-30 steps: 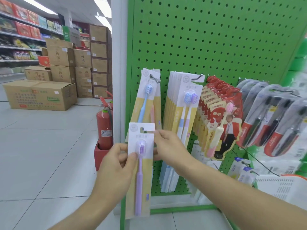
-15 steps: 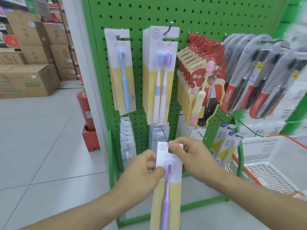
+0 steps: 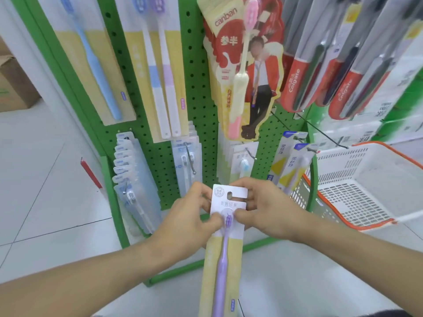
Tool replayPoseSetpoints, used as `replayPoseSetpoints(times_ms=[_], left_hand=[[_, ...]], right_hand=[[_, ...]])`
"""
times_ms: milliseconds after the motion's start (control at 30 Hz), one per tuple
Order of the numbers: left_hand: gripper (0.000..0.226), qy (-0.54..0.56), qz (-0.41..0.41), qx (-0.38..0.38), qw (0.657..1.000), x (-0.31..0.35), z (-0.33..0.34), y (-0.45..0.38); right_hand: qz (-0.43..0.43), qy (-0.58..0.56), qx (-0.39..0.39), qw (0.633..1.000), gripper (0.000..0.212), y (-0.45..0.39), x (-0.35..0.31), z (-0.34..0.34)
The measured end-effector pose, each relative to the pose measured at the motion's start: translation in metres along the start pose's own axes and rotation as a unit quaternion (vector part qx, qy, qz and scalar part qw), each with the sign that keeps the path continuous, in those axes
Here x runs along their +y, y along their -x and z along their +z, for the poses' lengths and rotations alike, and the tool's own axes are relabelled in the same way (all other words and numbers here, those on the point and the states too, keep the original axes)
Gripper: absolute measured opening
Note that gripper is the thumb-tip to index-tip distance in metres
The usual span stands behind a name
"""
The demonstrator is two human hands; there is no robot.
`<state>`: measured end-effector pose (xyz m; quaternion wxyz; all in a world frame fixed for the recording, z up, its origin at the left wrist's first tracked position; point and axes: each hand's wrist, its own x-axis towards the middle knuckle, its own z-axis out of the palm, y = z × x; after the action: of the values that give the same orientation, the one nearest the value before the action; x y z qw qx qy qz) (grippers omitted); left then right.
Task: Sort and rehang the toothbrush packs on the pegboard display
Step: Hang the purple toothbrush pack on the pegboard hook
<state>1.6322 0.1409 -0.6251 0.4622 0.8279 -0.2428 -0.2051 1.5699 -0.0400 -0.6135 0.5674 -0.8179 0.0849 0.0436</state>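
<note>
Pegboard [image 3: 196, 92] painted perforated metal; toothbrush pack [image 3: 225, 252] matt card.

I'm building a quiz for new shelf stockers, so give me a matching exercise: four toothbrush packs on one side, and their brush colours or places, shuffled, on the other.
Things:
1. pack held in both hands
2. top-left single pack
3. canban pack
4. Colgate packs

Descriptions:
A. pink-headed, cream-handled brush
B. hanging at upper right, red-based packaging
C. purple brush
D. light blue brush

Pairs: 1-C, 2-D, 3-A, 4-B

The left hand and right hand grip the pack near its hang slot.
</note>
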Motion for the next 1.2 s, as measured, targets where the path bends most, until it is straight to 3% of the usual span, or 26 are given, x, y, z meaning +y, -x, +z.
replayPoseSetpoints(times_ms=[100,200,333,600,700,867,1067,1200], left_hand=[[0.013,0.058,-0.023,-0.010,0.998,0.006,0.010,-0.004],[0.029,0.086,-0.058,-0.019,0.994,0.009,0.017,-0.008],[0.027,0.081,-0.048,-0.035,0.995,0.009,0.022,-0.012],[0.014,0.098,-0.040,-0.010,0.994,0.004,0.024,-0.013],[0.013,0.108,-0.046,-0.027,0.993,0.003,0.022,-0.014],[0.034,0.169,-0.077,-0.095,0.978,-0.001,0.017,-0.008],[0.048,0.158,-0.072,-0.053,0.983,0.001,0.015,-0.008],[0.044,0.174,-0.068,-0.023,0.982,0.004,0.012,-0.009]], right_hand=[[0.019,0.005,0.017,1.000,0.029,-0.001,0.008,0.002],[0.026,0.018,0.029,0.999,0.014,0.002,0.011,0.003],[0.033,0.016,0.034,0.999,0.012,0.005,0.015,-0.004],[0.050,-0.003,-0.020,0.999,0.047,0.004,0.018,-0.011],[0.059,-0.039,0.001,0.998,0.041,0.003,0.020,-0.010],[0.068,-0.078,0.006,0.995,0.026,0.006,0.021,-0.012],[0.063,-0.100,-0.005,0.993,0.051,0.004,0.021,-0.009],[0.064,-0.154,0.010,0.986,0.044,0.002,0.019,-0.011]])
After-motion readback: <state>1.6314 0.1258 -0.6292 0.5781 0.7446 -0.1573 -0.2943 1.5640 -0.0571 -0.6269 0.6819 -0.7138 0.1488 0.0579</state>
